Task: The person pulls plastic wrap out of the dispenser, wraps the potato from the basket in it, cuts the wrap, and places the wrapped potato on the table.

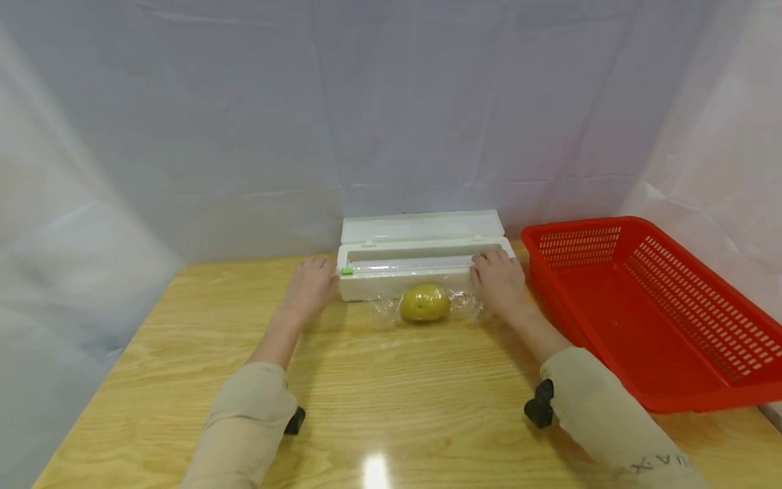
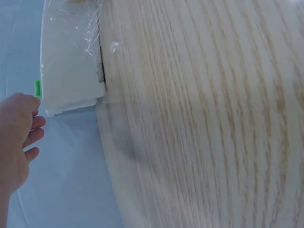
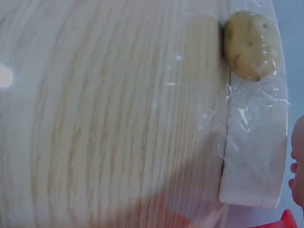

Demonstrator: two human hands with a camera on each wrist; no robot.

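A white plastic cling film dispenser [image 1: 373, 288] lies on the table with its lid raised at the back and a film roll inside. In front of it, a yellowish potato [image 1: 425, 303] lies under clear film [image 1: 464, 302] that spreads to both sides. My left hand [image 1: 308, 285] is at the dispenser's left end, its fingers loosely bent beside the green slider [image 2: 37, 89]. My right hand [image 1: 501, 282] rests on the dispenser's right end, fingertips over the upper front rim. The right wrist view shows only part of that hand, and its thumb is hidden.
A large red plastic basket [image 1: 611, 319] stands to the right, close to my right forearm. The wooden table [image 1: 391, 387] ends at white sheeting [image 1: 391, 122] behind the dispenser. More sheeting hangs at both sides.
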